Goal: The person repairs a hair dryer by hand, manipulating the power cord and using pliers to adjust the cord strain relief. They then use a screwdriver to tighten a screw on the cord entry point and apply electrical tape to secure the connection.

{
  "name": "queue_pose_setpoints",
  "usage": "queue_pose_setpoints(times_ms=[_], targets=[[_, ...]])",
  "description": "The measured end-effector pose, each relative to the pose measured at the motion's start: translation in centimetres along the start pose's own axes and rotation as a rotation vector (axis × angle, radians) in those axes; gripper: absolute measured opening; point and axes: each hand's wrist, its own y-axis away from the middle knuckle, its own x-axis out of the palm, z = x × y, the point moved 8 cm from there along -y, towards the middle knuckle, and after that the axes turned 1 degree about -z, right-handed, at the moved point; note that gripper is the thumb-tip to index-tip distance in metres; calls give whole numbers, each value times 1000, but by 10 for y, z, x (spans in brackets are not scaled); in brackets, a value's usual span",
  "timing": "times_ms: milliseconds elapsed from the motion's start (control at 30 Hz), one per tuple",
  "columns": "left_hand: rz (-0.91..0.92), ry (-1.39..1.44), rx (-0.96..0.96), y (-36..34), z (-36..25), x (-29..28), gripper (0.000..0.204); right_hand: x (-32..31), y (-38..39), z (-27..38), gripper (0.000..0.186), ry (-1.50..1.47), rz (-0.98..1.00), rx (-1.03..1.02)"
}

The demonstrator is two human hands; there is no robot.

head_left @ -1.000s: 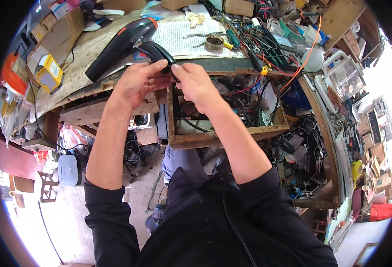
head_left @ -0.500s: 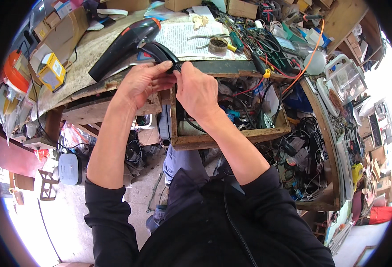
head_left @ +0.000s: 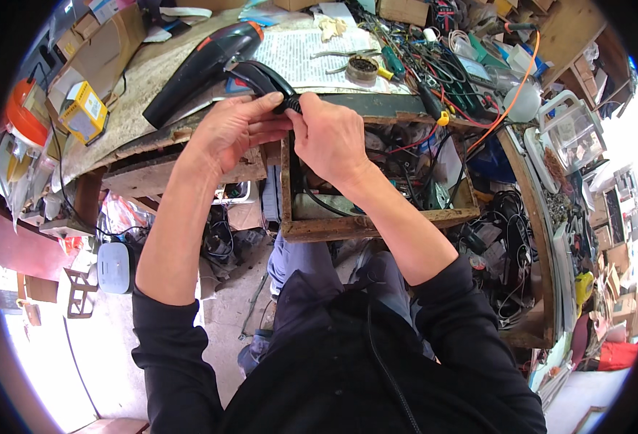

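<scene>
A black hair dryer (head_left: 202,74) with orange trim rests on the workbench, its nozzle pointing toward the near left. Its handle (head_left: 260,77) slants right and toward me, out to the bench's front edge. My left hand (head_left: 236,130) is closed around the handle's lower end, thumb on top and fingers beneath. Where the cord leaves the handle, a ribbed black cord sleeve (head_left: 291,105) shows between my hands. My right hand (head_left: 331,136) is closed in a pinch on the cord just beyond that sleeve. The held part of the cord is mostly hidden by my fingers.
Below my right hand, an open wooden drawer (head_left: 384,224) holds cables and parts. Printed paper (head_left: 301,58) lies on the bench with pliers and a round tin (head_left: 362,70). Tangled test leads and a screwdriver (head_left: 392,63) lie farther right. A yellow box (head_left: 84,113) stands at left.
My right hand has shifted slightly to the right, and a little more of the ribbed sleeve shows. My left hand keeps its hold on the handle. The whole view has shifted a little.
</scene>
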Motion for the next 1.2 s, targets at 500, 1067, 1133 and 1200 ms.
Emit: queue_pose_setpoints(times_ms=[500, 1067, 1133, 1200], targets=[[-4, -14, -16, -1, -2, -1, 33, 39, 1, -50, 32, -707, 229, 674], [14, -39, -13, 0, -3, 0, 31, 46, 9, -40, 30, -1265, 374, 1084], [30, -40, -23, -2, -2, 0, 31, 54, 9, -48, 31, -1261, 407, 1082], [29, -36, -20, -1, -2, 0, 32, 48, -1, -52, 31, -926, 332, 879]])
